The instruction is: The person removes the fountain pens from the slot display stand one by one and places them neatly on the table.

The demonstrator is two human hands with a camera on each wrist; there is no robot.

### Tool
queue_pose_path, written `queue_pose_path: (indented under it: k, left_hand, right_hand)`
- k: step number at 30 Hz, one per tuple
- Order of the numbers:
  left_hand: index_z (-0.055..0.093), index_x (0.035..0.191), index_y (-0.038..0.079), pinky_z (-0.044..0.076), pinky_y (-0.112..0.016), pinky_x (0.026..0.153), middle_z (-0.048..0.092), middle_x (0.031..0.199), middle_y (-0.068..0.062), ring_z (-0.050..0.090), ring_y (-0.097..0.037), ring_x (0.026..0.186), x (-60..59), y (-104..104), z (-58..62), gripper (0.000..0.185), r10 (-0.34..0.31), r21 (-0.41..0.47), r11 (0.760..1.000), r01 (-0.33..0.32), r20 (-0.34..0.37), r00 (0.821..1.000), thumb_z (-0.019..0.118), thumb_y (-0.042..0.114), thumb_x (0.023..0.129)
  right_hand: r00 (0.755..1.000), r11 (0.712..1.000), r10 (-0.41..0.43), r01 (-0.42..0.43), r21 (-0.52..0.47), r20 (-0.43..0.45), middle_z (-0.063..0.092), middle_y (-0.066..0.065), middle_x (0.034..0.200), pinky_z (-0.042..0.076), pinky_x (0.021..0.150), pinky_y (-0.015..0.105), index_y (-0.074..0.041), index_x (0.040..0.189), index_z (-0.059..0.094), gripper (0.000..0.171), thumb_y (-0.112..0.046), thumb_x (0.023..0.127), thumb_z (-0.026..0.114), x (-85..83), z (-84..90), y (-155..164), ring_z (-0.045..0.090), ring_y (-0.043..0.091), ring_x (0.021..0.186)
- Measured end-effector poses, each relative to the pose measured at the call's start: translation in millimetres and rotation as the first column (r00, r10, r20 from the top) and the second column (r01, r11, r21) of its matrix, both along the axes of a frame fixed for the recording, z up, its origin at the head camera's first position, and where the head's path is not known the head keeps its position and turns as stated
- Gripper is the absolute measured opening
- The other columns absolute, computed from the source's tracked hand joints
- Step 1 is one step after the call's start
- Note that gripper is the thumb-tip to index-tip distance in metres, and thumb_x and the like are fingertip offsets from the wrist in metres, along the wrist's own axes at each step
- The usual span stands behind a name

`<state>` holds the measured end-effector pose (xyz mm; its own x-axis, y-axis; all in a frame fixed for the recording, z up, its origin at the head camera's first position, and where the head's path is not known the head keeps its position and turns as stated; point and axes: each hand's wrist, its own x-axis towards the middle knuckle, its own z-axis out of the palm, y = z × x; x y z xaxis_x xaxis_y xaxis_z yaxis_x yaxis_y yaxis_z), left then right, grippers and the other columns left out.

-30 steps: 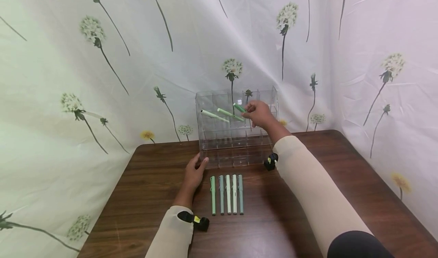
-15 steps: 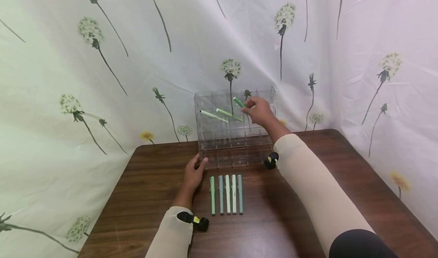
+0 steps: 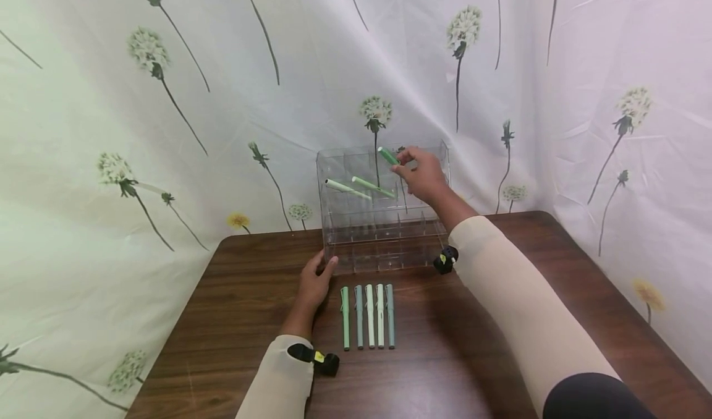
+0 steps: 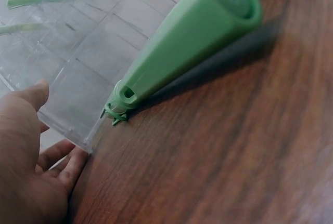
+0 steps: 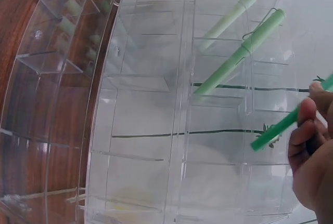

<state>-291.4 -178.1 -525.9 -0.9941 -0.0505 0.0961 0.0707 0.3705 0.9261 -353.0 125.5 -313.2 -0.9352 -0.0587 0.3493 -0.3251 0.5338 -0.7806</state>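
Two pale pens are leaning inside the clear organizer; the right hand is pinching a green pen above its top row, while the left hand, seemingly relaxed, is touching its front-left corner.

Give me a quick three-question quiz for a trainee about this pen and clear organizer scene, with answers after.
1. True or false: the right hand pinches a green pen at the organizer.
2. How many pens lie in the row on the table?
A. three
B. five
C. seven
3. Fill in: the left hand rests at the organizer's front ______ corner.

Key
1. True. The head and right wrist views show fingers round the pen.
2. B, five.
3. Left. Two more pens already lean in its back slots.
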Motion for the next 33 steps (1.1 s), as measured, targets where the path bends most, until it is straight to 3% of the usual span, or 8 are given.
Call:
queue_pose_path:
  k: [3, 6, 13, 16, 23, 26, 29, 33]
  left_hand:
    - [0.047, 0.167, 0.018, 0.033, -0.063, 0.131, 0.043, 0.173, -0.018, 0.043, -0.041, 0.16, 0.7, 0, 0.3, 0.064, 0.005, -0.002, 1.0, -0.005, 0.012, 1.0, 0.063, 0.044, 0.112]
    - [0.047, 0.167, 0.017, 0.034, -0.063, 0.131, 0.044, 0.172, -0.019, 0.044, -0.041, 0.159, 0.6, 1, 1.1, 0.063, 0.004, -0.005, 1.0, -0.004, 0.003, 1.0, 0.064, 0.043, 0.112]
    - [0.048, 0.167, 0.015, 0.034, -0.062, 0.13, 0.045, 0.171, -0.02, 0.044, -0.042, 0.158, 3.1, 1, 1.9, 0.064, 0.002, 0.005, 1.0, -0.002, -0.005, 1.0, 0.064, 0.044, 0.111]
    - [0.047, 0.167, 0.016, 0.033, -0.063, 0.131, 0.044, 0.171, -0.02, 0.043, -0.042, 0.159, 3.9, 1, 2.0, 0.065, 0.002, 0.004, 1.0, -0.002, -0.003, 1.0, 0.064, 0.045, 0.111]
    - [0.048, 0.166, 0.016, 0.034, -0.063, 0.13, 0.044, 0.172, -0.02, 0.042, -0.042, 0.16, 3.7, 1, 1.3, 0.065, 0.007, 0.001, 1.0, -0.007, -0.006, 1.0, 0.064, 0.045, 0.111]
    - [0.049, 0.166, 0.016, 0.034, -0.063, 0.13, 0.045, 0.171, -0.02, 0.042, -0.042, 0.16, 3.8, 1, 1.3, 0.065, 0.003, -0.001, 1.0, -0.003, -0.011, 1.0, 0.065, 0.045, 0.111]
    - [0.049, 0.166, 0.016, 0.035, -0.064, 0.13, 0.045, 0.171, -0.02, 0.043, -0.042, 0.159, 3.8, 0, 1.0, 0.065, 0.003, -0.004, 1.0, -0.003, -0.014, 1.0, 0.065, 0.046, 0.111]
    - [0.049, 0.166, 0.017, 0.036, -0.063, 0.129, 0.046, 0.171, -0.02, 0.045, -0.042, 0.158, 4.3, 1, 1.9, 0.065, 0.006, -0.005, 1.0, -0.006, -0.013, 1.0, 0.065, 0.046, 0.11]
  right_hand:
    - [0.998, 0.999, -0.023, 0.022, -0.027, -0.061, 0.067, 0.009, 0.128, 0.058, 0.062, 0.033, -0.013, 0.128, 0.068, 0.023, -0.027, 0.11, 0.069, 2.5, 0.2, -1, 0.075, 0.026, 0.089]
    - [0.994, 0.998, -0.028, 0.022, -0.055, -0.11, 0.067, 0.008, 0.128, 0.058, 0.061, 0.033, -0.012, 0.127, 0.068, 0.022, -0.027, 0.11, 0.069, 4.6, 0.5, 0, 0.075, 0.025, 0.086]
    - [0.988, 0.999, -0.011, 0.004, -0.047, -0.152, 0.069, 0.01, 0.133, 0.057, 0.069, 0.037, -0.012, 0.119, 0.068, 0.019, -0.026, 0.108, 0.072, 11.4, 0.3, 1, 0.075, 0.03, 0.088]
    - [0.987, 0.999, -0.002, -0.007, -0.053, -0.158, 0.071, 0.012, 0.132, 0.055, 0.071, 0.036, -0.009, 0.116, 0.067, 0.02, -0.026, 0.108, 0.073, 14.9, 0.1, 2, 0.075, 0.031, 0.089]
    - [0.992, 0.991, 0.07, -0.081, -0.107, -0.1, 0.069, 0.012, 0.116, 0.058, 0.06, 0.031, -0.006, 0.115, 0.066, 0.026, -0.024, 0.103, 0.08, 22.3, -5.5, 6, 0.075, 0.031, 0.085]
    - [0.994, 0.99, 0.098, -0.103, -0.094, -0.056, 0.069, 0.011, 0.112, 0.059, 0.057, 0.034, -0.007, 0.124, 0.066, 0.036, -0.026, 0.099, 0.084, 23.9, -10.0, 8, 0.073, 0.025, 0.081]
    - [0.989, 0.985, 0.149, -0.15, -0.087, -0.015, 0.068, 0.01, 0.104, 0.055, 0.057, 0.035, -0.012, 0.144, 0.06, 0.055, -0.025, 0.098, 0.086, 25.3, -14.4, 9, 0.064, 0.02, 0.067]
    - [0.971, 0.967, 0.238, -0.235, -0.099, 0.023, 0.061, 0.005, 0.089, 0.047, 0.058, 0.035, -0.027, 0.17, 0.037, 0.087, -0.025, 0.097, 0.086, 28.3, -19.8, 10, 0.049, 0.016, 0.058]
